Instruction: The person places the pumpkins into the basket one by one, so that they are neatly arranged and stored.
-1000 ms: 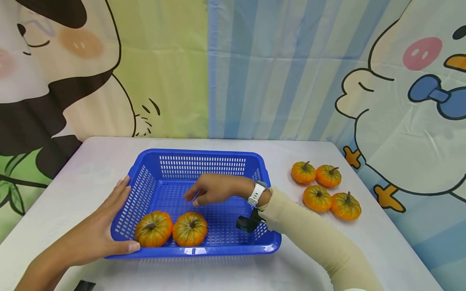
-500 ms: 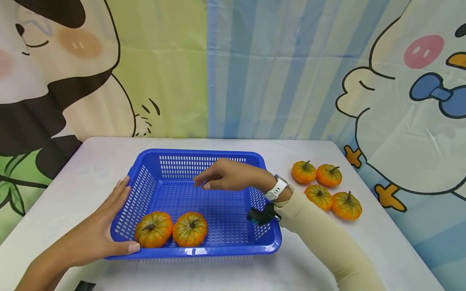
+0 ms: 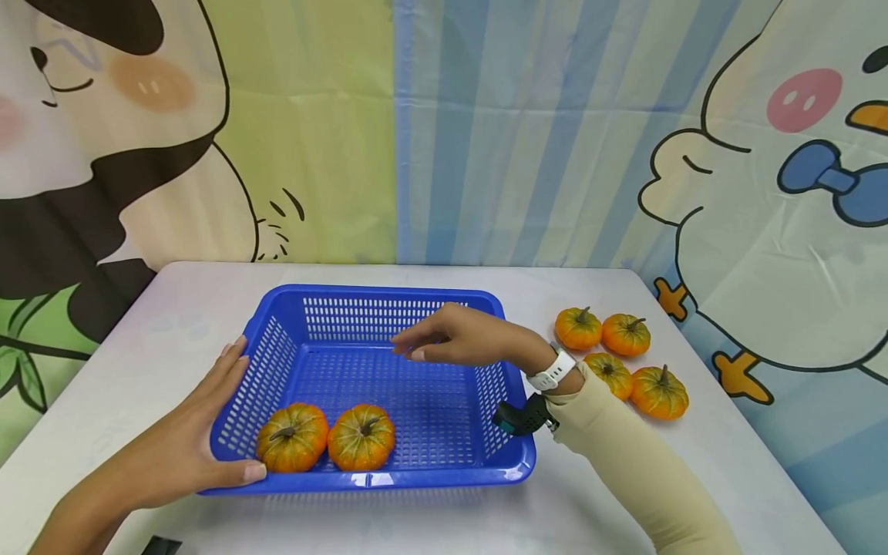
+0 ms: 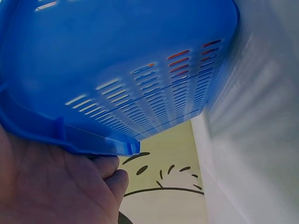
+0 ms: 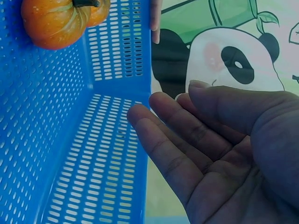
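Observation:
A blue plastic basket (image 3: 388,482) stands on the table, with slotted walls. My left hand (image 3: 176,435) holds its near left corner, thumb over the front rim and fingers along the outside of the left rim. In the left wrist view the fingers (image 4: 110,175) lie against the outer rim. Two small orange-green pumpkins, a left one (image 3: 293,437) and a right one (image 3: 361,437), sit side by side at the basket's front left. Over the right part of the basket hovers my right hand (image 3: 465,335), its fingers loosely bent and nothing held.
Several more small pumpkins (image 3: 660,393) lie grouped on the white table (image 3: 576,493) to the right of the basket. A curtain with cartoon animals (image 3: 458,131) hangs behind the table. A dark object (image 3: 162,546) shows at the bottom left edge.
My right hand has lifted from near the pumpkins in the basket and drawn back to the right. The left hand and all the pumpkins stay where they were.

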{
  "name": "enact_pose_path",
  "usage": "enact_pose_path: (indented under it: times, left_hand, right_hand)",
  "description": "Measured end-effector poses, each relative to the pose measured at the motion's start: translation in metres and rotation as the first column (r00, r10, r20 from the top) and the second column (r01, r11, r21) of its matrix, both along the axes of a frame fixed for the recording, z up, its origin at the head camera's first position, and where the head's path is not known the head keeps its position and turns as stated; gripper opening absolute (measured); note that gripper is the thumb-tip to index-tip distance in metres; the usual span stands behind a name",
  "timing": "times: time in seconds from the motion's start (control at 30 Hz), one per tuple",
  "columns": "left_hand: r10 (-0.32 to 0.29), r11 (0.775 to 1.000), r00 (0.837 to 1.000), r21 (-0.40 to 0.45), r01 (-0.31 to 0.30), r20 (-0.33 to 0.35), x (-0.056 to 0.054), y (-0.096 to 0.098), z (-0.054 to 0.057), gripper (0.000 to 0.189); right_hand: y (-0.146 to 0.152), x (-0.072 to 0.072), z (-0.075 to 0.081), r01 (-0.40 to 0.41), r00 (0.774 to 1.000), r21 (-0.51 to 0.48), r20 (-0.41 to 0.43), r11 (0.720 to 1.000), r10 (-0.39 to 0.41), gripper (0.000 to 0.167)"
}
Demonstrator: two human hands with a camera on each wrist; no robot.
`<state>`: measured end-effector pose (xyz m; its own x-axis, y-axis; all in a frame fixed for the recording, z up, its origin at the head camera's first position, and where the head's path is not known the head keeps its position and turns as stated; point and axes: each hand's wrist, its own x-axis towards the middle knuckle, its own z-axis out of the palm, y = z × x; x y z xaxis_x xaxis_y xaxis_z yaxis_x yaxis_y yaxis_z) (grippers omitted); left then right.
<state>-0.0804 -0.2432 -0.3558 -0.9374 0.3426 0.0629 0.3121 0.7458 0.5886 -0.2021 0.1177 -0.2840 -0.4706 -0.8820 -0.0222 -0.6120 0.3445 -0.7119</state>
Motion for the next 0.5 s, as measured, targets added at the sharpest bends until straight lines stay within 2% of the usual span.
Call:
enact_pose_path:
  times: [0.5]
  left_hand:
    - [0.002, 1.000, 1.000, 0.003, -0.002, 0.003, 0.000, -0.001, -0.001, 0.125]
  right_hand:
    - [0.026, 0.007, 0.000, 0.054, 0.998, -0.023, -0.024, 0.998, -0.055, 0.033]
